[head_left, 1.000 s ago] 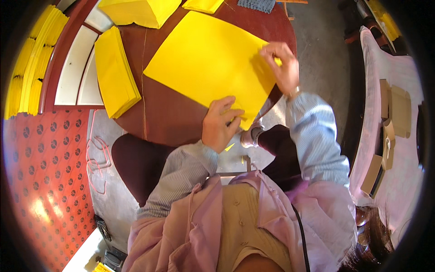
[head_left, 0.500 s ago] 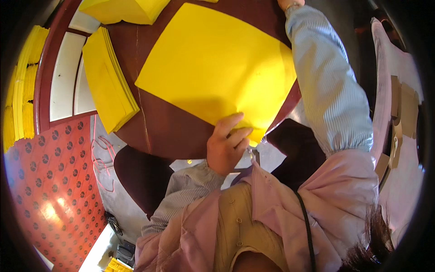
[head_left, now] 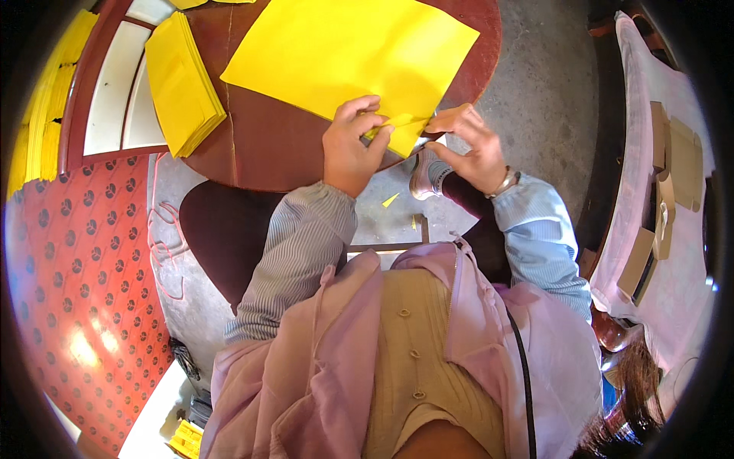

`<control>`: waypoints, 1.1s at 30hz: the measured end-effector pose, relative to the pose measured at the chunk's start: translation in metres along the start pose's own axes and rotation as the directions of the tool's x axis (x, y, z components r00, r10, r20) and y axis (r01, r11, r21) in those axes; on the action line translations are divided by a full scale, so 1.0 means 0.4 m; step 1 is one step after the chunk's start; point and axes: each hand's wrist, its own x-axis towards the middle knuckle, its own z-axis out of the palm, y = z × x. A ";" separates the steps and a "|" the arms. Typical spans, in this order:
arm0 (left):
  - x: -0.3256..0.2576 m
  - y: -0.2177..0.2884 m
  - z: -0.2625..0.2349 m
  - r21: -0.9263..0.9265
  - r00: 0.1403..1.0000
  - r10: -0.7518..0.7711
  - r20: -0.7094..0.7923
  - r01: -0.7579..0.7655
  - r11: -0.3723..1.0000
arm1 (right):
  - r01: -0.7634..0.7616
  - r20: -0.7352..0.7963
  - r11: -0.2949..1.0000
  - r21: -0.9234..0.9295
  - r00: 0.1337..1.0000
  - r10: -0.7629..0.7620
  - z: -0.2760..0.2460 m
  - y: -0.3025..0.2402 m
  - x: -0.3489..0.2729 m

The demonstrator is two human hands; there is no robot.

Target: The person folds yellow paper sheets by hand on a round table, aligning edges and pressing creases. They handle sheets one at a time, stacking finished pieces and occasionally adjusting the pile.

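A large yellow sheet (head_left: 344,53), paper or thin cloth, lies over the dark red round table (head_left: 264,145), its near corner sticking out past the table edge toward me. My left hand (head_left: 353,145) pinches the sheet's near edge with curled fingers and thumb. Opposite it, my right hand (head_left: 472,149) has bent fingers at the sheet's right edge, close to the same corner. Between the two sets of fingertips a thin crease or raised line crosses the corner. Whether the right fingertips also hold something small is too fine to make out.
A stack of folded yellow sheets (head_left: 182,84) lies at the table's left side. More yellow bundles (head_left: 47,99) stand at far left, above red patterned panelling (head_left: 84,283). A small yellow scrap (head_left: 391,200) is on the floor. Cardboard boxes (head_left: 683,161) rest on a pink-covered surface at right.
My right hand has come back from the far right side of the table to the near corner. My left hand and the sheet appear higher in view, and the view has shifted.
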 end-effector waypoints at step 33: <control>0.002 -0.015 -0.047 -0.064 0.973 -0.032 0.230 0.048 0.997 | -0.138 0.051 0.971 0.194 0.990 0.130 0.069 0.017 0.008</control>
